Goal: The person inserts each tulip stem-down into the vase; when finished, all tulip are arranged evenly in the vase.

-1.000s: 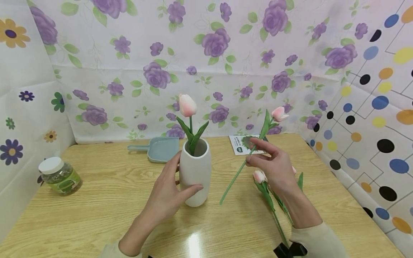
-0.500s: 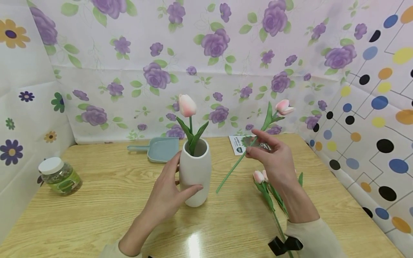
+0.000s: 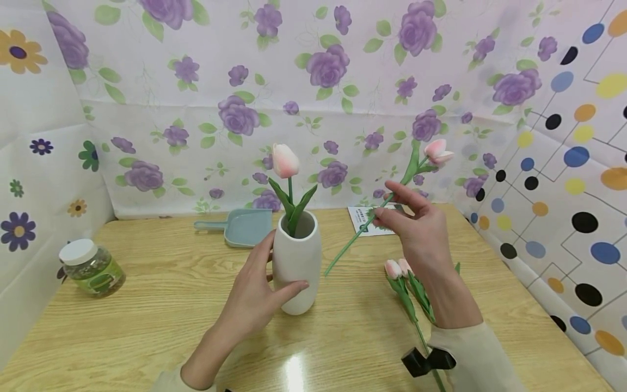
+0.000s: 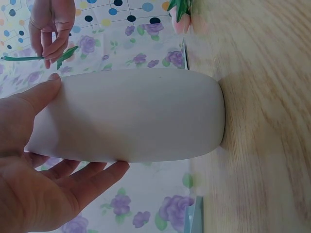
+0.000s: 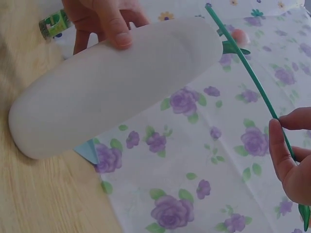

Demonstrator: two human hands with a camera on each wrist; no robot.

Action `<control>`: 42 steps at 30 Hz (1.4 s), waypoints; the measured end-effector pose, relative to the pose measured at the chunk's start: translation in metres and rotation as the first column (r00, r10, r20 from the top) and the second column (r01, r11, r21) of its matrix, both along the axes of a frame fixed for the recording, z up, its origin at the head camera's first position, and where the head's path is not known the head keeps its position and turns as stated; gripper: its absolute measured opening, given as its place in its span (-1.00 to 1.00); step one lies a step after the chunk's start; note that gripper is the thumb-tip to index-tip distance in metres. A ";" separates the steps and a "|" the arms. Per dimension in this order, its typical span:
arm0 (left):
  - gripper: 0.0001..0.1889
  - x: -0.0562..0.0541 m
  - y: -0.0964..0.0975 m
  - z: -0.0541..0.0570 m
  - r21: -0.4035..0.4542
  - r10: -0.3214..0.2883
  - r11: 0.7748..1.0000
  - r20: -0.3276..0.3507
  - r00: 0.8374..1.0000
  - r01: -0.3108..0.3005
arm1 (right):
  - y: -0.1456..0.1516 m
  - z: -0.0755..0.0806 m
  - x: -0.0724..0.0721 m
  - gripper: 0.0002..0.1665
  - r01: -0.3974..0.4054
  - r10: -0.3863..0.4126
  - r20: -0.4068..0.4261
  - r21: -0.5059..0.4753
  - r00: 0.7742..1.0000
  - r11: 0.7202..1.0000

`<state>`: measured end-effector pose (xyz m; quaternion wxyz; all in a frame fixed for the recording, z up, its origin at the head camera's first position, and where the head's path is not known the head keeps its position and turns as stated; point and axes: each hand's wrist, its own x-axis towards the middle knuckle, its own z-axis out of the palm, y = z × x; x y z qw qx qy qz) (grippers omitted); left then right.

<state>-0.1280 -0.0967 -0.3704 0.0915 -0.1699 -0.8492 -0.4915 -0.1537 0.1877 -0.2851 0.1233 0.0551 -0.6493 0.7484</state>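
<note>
A white vase (image 3: 297, 267) stands upright on the table with one pink-and-white tulip (image 3: 286, 161) in its mouth. My left hand (image 3: 257, 291) grips the vase from the left, thumb across its front and fingers behind. To the right, my right hand (image 3: 416, 223) pinches the green stem of a second tulip (image 3: 437, 151) between thumb and fingers. That tulip slants, its bloom up to the right and its stem end down near the vase's right side. In the right wrist view, the stem (image 5: 250, 73) crosses in front of the vase's mouth end.
More tulips (image 3: 393, 269) lie on the table under my right forearm. A blue-grey dustpan (image 3: 248, 227) and a printed card (image 3: 362, 220) lie at the back. At the left stands a jar (image 3: 93, 267) with a white lid. Patterned sheets (image 3: 196, 109) enclose the table.
My right hand has risen slightly with its tulip. The stem end has swung up and left toward the vase, and the bloom sits higher. The left hand and vase have stayed put.
</note>
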 end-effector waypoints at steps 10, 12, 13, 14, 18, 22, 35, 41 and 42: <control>0.07 0.000 0.000 0.001 -0.001 0.004 1.000 -0.006 1.000 -0.004 | -0.012 0.022 -0.006 -0.39 0.061 -0.068 -0.109 -0.068 0.992 0.996; 0.07 0.000 0.001 0.000 -0.002 0.002 1.000 -0.007 1.000 -0.002 | -0.014 0.025 -0.008 -0.40 0.076 -0.090 -0.139 -0.105 0.986 0.992; 0.07 0.000 0.000 0.000 -0.002 0.001 1.000 -0.009 1.000 -0.001 | -0.015 0.027 -0.010 -0.40 0.080 -0.100 -0.156 -0.127 0.983 0.989; 0.08 0.000 0.000 0.000 -0.003 0.000 1.000 -0.010 1.000 0.000 | -0.016 0.029 -0.011 -0.40 0.084 -0.109 -0.173 -0.147 0.979 0.986; 0.09 0.000 0.000 0.000 -0.005 -0.003 1.000 -0.009 1.000 0.003 | -0.021 0.036 -0.016 -0.40 0.082 -0.124 -0.238 -0.178 0.963 0.981; 0.11 0.000 -0.001 0.000 -0.006 -0.006 1.000 -0.003 1.000 0.006 | -0.026 0.039 -0.018 -0.39 0.087 -0.130 -0.289 -0.156 0.948 0.984; 0.09 0.000 -0.001 0.001 -0.003 -0.004 1.000 0.008 1.000 0.004 | -0.048 0.050 -0.019 -0.30 0.132 -0.128 -0.422 -0.020 0.898 0.991; 0.09 0.000 -0.001 0.000 -0.005 -0.002 1.000 0.003 1.000 0.002 | -0.056 0.047 -0.019 -0.30 0.164 -0.123 -0.480 0.045 0.869 0.985; 0.09 0.001 -0.001 0.000 -0.006 -0.001 1.000 0.003 1.000 0.001 | -0.057 0.047 -0.019 -0.30 0.166 -0.117 -0.491 0.056 0.863 0.985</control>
